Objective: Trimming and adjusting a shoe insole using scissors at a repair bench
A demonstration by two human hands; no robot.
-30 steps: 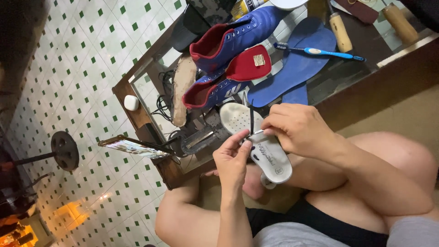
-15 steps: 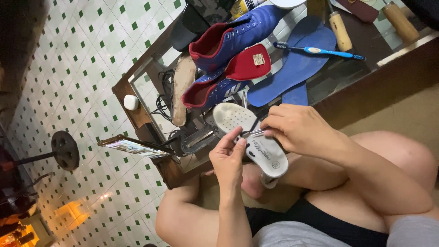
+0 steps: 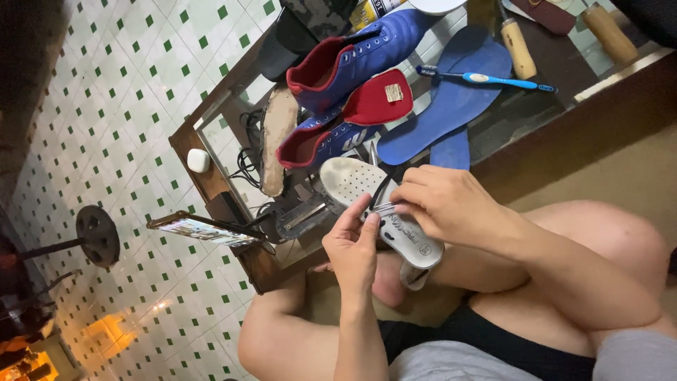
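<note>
A white perforated insole is held over my lap, between my hands. My left hand comes up from below and pinches the insole's edge with thumb and fingers. My right hand reaches in from the right, closed on what looks like a pair of scissors. Their metal tips poke out past the insole, and the handles are mostly hidden under my fingers. Both hands touch at the insole's middle. My bare knees lie below and to the right.
A low glass-topped wooden table holds two blue-and-red football shoes, blue insoles, a blue toothbrush, wood-handled tools, a worn sole and cables. A phone leans at its corner. A weight plate lies on the green-dotted tiles.
The insole has slid a little between my hands and turned slightly. My left thumb and fingers have shifted their pinch along its edge. My right hand has barely moved.
</note>
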